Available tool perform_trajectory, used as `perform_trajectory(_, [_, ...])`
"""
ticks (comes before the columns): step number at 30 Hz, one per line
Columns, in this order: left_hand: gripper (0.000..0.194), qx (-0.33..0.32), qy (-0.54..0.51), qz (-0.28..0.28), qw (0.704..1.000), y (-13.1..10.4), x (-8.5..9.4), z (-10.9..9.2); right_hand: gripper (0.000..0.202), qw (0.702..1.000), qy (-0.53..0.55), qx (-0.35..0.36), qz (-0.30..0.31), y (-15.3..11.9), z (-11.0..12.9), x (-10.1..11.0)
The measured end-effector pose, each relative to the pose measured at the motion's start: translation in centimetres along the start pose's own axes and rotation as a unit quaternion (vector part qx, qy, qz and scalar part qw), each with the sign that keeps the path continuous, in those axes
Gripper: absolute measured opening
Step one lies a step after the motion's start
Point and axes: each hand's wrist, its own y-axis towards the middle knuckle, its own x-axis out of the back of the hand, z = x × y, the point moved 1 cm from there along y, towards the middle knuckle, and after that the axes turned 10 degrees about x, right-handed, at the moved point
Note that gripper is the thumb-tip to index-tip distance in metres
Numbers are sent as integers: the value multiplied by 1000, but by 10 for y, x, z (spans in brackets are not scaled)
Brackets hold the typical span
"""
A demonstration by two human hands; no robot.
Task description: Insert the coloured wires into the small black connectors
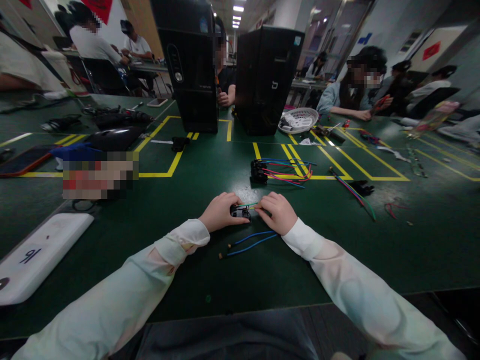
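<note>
My left hand (pixel 221 212) grips a small black connector housing (pixel 243 213) between thumb and fingers, just above the green table (pixel 180 280). Opposite it, my right hand (pixel 276 212) pinches a thin green-yellow wire (pixel 250 206) whose left end reaches the housing. Whether that end is seated inside cannot be made out. Two blue wires (pixel 249 241) with brassy terminals lie just below, their right ends passing by my right hand. Beyond my hands rests a black connector block (pixel 258 171) with several blue and red wires trailing to the right.
Two black computer towers (pixel 191 75) stand at the back. A white basket (pixel 300 120) sits beside them. More wires (pixel 354 195) lie right; a white power bank-like slab (pixel 45 255) lies left. A co-worker's hand (pixel 227 96) shows between the towers; another person (pixel 356 85) sits at right.
</note>
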Motion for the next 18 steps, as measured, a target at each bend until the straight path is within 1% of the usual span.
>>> perform_trajectory(3, [43, -2, 7, -1, 1000, 0, 0, 1, 17, 999, -31, -17, -13, 0, 4, 2])
perform_trajectory(6, [43, -2, 13, -2, 1000, 0, 0, 1, 18, 999, -38, -17, -22, 0, 6, 3])
perform_trajectory(14, [43, 1, 4, 1, 1000, 0, 0, 0, 18, 1000, 8, 18, -5, 0, -2, -2])
perform_trajectory(18, [42, 8, 0, 3, 1000, -1, 1, -1, 18, 1000, -9, 11, 3, 0, -1, -1])
